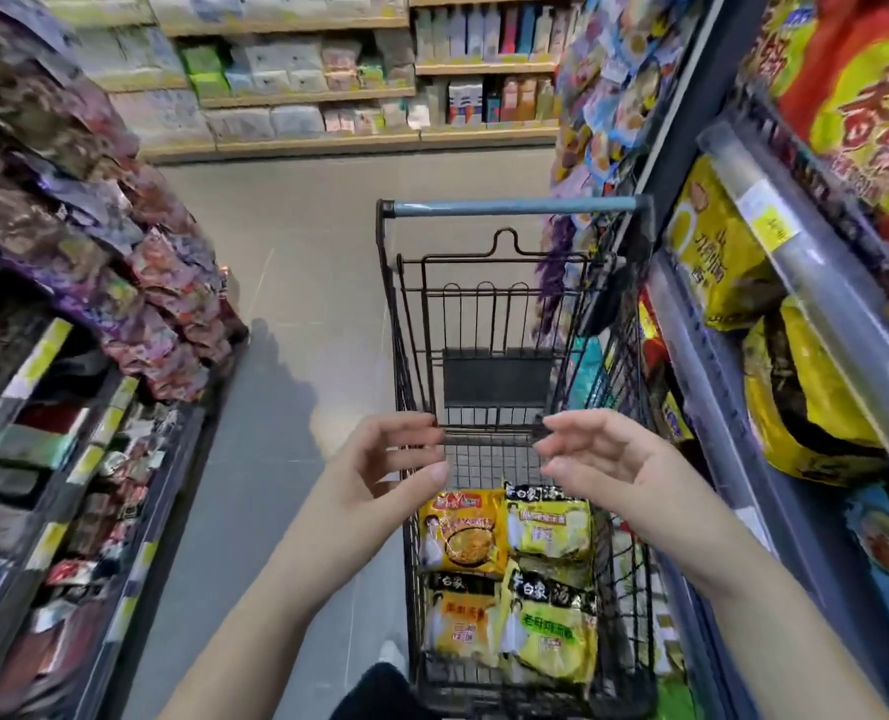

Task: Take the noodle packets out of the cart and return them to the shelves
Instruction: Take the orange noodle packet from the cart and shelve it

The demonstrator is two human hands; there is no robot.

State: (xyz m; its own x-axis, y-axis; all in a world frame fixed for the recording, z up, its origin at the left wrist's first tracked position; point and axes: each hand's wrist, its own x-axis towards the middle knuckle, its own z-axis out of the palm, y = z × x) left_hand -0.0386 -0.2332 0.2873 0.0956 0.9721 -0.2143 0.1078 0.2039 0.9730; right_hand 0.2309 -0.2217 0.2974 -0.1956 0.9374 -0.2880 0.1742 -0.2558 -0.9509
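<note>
Over the cart (pixel 515 206) we go, and both hands are up above the basket. The left hand (pixel 395 459) and the right hand (pixel 603 459) face each other, each grip apart, fingers loosely curled, holding nothing and touching no packet. Down on the basket floor lie four noodle packets (pixel 484 543), flat and snug in two rows. An orange-yellow packet (pixel 458 522) and a pale yellow packet (pixel 548 524) sit farther from the person, an orange packet (pixel 460 621) and a green-yellow packet (pixel 551 634) nearer. So the score reads four in the cart and none in hand. I'd call this the very start of the job, or close to it, though nothing here tells whether the load was ever bigger. The right shelves (pixel 816 283) stand just beside the cart, stocked with big yellow bags (pixel 712 252) that look like kin to these, so that's the likely home. The left shelves (pixel 68 433) carry dark purplish wrappers, a poor match. Left to do: lift each packet out, find its row, slot it in.
</note>
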